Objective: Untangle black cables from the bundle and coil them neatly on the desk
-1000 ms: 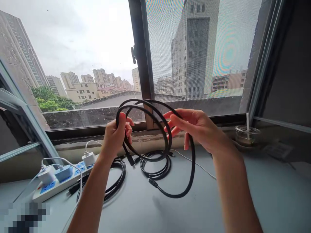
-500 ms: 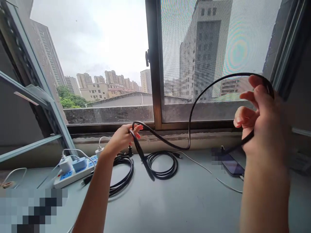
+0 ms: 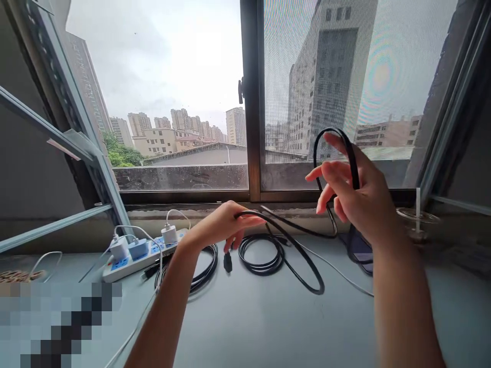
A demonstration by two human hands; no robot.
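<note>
A black cable [image 3: 353, 166] runs in loose loops between my two hands. My left hand [image 3: 226, 225] is closed on one part of it, the fingers bent over, and a loop droops from there toward the desk. Below those fingers hangs a black plug [image 3: 227, 261]. Raised in front of the window, my right hand [image 3: 351, 191] has the cable looped round its index finger and across the palm, with its fingers partly curled. Beneath my hands lie a coiled black cable [image 3: 264, 271] and, partly behind my left forearm, another black coil [image 3: 209, 276].
A white power strip [image 3: 111, 276] with chargers stands at the left by the window. Partly hidden behind my right wrist is a phone [image 3: 360, 246]. A clear cup [image 3: 416, 222] with a straw is at the right. A thin white cord [image 3: 333, 266] crosses the desk [image 3: 268, 327].
My right hand has moved left and slightly down, closing its wide cable arc into a small loop. My left hand has shifted right, and the cable now droops to its right.
</note>
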